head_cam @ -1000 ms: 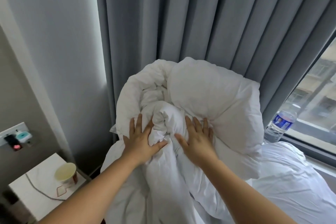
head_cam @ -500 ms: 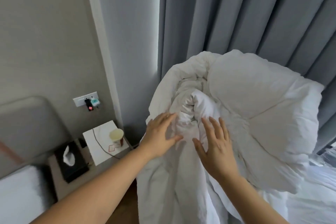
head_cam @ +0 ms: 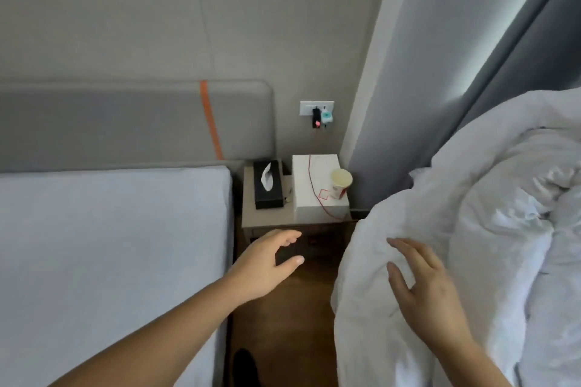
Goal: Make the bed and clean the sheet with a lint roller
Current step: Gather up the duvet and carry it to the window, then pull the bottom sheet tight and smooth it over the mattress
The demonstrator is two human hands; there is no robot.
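A bundled white duvet fills the right side of the view, piled up beside the grey curtain. My right hand lies on its left flank with fingers spread and straight. My left hand hovers in the air over the gap between bed and duvet, fingers loosely curved, holding nothing. On the left lies the bed with a bare, flat white sheet and a grey padded headboard. No lint roller is in view.
A nightstand stands between bed and duvet. It carries a black tissue box, a white box and a paper cup. A wall socket with chargers sits above. Wooden floor runs along the narrow gap.
My view has swung left from the duvet to the bed and nightstand. My left hand has come off the duvet and moved left into the air; the right hand stays on it.
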